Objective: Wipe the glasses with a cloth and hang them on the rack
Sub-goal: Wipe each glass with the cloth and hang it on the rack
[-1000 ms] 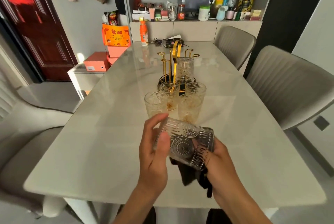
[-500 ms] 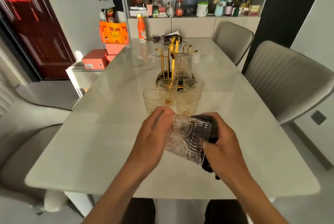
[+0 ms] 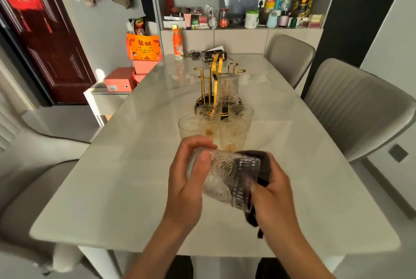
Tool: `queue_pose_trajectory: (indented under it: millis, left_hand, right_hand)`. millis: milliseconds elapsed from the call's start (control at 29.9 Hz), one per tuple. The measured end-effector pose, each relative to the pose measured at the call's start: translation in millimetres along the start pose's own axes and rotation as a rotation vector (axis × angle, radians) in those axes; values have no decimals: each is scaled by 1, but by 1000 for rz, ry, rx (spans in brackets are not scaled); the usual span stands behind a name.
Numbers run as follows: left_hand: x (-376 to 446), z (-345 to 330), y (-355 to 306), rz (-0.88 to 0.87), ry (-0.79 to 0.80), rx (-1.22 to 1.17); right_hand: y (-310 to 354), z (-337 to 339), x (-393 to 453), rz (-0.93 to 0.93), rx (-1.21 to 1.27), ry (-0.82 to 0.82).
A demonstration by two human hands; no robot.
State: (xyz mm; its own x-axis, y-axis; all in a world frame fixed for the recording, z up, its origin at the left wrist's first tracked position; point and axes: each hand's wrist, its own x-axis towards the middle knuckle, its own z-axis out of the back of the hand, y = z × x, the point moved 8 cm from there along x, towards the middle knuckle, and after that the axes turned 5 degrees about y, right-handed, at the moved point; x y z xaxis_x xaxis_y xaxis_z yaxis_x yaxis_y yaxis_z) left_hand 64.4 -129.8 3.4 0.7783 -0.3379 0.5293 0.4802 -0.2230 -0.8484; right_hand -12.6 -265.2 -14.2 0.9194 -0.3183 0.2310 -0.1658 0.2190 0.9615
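Head view: left hand [image 3: 186, 179] grips the glass [image 3: 225, 177] sideways by its base, mouth toward right hand [image 3: 273, 191], which pinches the cloth [image 3: 258, 159]; rack [image 3: 216, 80] stands straight ahead.

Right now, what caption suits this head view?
Both hands wipe a patterned glass with a dark cloth.

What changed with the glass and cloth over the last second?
The held glass has been turned in the left hand, whose fingers now curl over its base end. The dark cloth, earlier hanging below, now wraps the rim end under the right hand. The four glasses on the table and the one on the rack stayed put.
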Motion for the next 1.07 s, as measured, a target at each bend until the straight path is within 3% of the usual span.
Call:
queue_pose_trajectory:
  millis: [33, 67, 200, 234, 334, 368, 401, 501, 535, 601, 668, 702, 769, 835, 869, 902, 1002, 1069]
  left_hand:
    - [-7, 3, -2, -74, -24, -21]
    - [-8, 6, 4, -34, -19, -31]
    - [3, 1, 45, 591, 175, -8]
    - [3, 0, 40, 558, 165, -8]
    - [-4, 1, -1, 30, -30, -9]
    - [-10, 3, -5, -40, -57, 0]
    - [-10, 5, -2, -4, -51, 26]
    - [5, -1, 28, 414, 142, 122]
    - [5, -2, 32, 477, 176, 103]
    - [7, -2, 20, 276, 66, 18]
    - [-3, -2, -7, -58, -48, -6]
    - [-10, -1, -10, -136, -67, 1]
    - [-6, 6, 1, -13, -77, 70]
    - [7, 2, 24, 315, 74, 124]
    - [7, -2, 32, 423, 161, 104]
    - [7, -5, 32, 418, 175, 70]
    - [-1, -1, -3, -42, -23, 51]
    - [-17, -2, -10, -211, -22, 100]
  right_hand:
    - [-2, -7, -2, -39, 110, 33]
    - [-5, -7, -2, -30, 101, 47]
    - [15, 13, 9, 185, -401, -60]
    - [10, 14, 8, 176, -362, -82]
    - [-11, -8, -1, -85, 95, 35]
    - [-17, -12, -1, -120, 166, 67]
    - [-19, -9, 1, -95, 123, 83]
    - [2, 14, 12, 134, -335, -13]
    - [5, 15, 11, 171, -406, -53]
    - [-3, 11, 3, 100, -212, -101]
    - [-22, -8, -2, -91, 224, -41]
    - [-26, -14, -3, -141, 321, -3]
    - [-24, -5, 1, -78, 195, -6]
    - [0, 12, 9, 130, -176, -60]
    - [7, 16, 9, 177, -273, -88]
    - [5, 18, 7, 170, -255, -119]
    - [-29, -6, -2, -165, 395, -55]
    - [-45, -30, -11, -336, 638, 91]
